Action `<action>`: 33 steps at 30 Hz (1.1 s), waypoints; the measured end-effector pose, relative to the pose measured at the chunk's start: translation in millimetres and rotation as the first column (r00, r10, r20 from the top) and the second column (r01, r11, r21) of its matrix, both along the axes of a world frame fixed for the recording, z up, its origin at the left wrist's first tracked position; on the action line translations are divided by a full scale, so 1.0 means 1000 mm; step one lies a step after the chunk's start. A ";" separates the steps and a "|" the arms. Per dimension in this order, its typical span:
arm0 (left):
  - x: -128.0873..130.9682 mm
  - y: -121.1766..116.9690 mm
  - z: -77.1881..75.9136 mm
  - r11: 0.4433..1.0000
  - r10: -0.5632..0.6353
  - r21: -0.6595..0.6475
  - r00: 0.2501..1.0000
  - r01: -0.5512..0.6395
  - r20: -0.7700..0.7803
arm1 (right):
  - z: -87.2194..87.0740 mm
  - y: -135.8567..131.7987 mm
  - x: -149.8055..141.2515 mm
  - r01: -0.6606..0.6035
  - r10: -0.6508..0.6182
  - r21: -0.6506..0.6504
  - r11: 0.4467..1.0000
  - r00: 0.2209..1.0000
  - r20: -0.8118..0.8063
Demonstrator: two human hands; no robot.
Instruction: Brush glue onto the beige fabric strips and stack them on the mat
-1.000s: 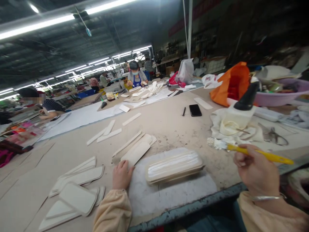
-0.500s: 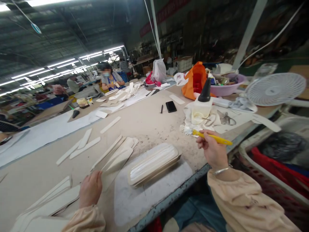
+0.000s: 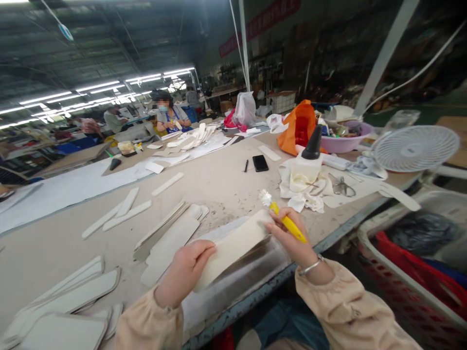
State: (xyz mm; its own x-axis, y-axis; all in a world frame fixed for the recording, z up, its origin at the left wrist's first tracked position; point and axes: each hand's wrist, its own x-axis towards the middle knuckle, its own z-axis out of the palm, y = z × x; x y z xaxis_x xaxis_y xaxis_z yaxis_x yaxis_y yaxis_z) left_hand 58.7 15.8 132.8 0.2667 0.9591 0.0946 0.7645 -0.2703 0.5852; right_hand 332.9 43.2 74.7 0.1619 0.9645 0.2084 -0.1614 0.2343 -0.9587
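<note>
My left hand (image 3: 188, 273) grips the near end of a cream board piece (image 3: 233, 248), lifted and tilted off the stack at the table's front edge. My right hand (image 3: 288, 238) pinches the far end of that same piece while its fingers stay wrapped round a yellow-handled brush (image 3: 286, 221), whose white, glue-laden bristles point up and away. Beneath the lifted piece lies the rest of the stack on a grey-white mat (image 3: 233, 287).
More cream board pieces (image 3: 166, 238) lie left and at the far left (image 3: 65, 296). A glue bottle with a black cap (image 3: 308, 163) stands on rags beside scissors (image 3: 343, 185), a phone (image 3: 260, 163), an orange bag (image 3: 299, 126), a fan (image 3: 414, 148). Other people sit across the table.
Both hands moved onto the stack and raised its top piece. The brush swung from pointing left over the table to pointing upward. The camera turned right, then tipped slightly down.
</note>
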 end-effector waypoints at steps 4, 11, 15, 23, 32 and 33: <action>-0.007 0.004 -0.006 0.942 0.108 -0.336 0.929 0.019 0.355 | -0.010 0.007 0.002 0.214 -0.213 -0.040 0.976 0.977 0.025; -0.032 0.007 -0.024 0.897 0.403 -0.377 0.780 -0.232 0.478 | -0.020 0.016 -0.001 0.218 -0.225 0.057 0.974 0.940 0.256; -0.037 0.010 -0.036 0.873 0.465 -0.341 0.802 -0.348 0.374 | -0.023 0.016 -0.008 0.171 -0.181 0.060 0.983 0.922 0.342; -0.040 0.007 -0.047 0.864 0.491 -0.268 0.834 -0.427 0.254 | -0.029 0.017 -0.010 0.144 -0.151 0.054 0.988 0.834 0.531; -0.039 0.005 -0.049 0.869 0.480 -0.190 0.871 -0.456 0.107 | -0.034 0.016 -0.012 0.119 -0.133 0.065 0.991 0.762 0.634; -0.040 0.005 -0.049 0.873 0.473 -0.182 0.877 -0.453 0.086 | -0.034 0.016 -0.011 0.116 -0.130 0.064 0.991 0.752 0.647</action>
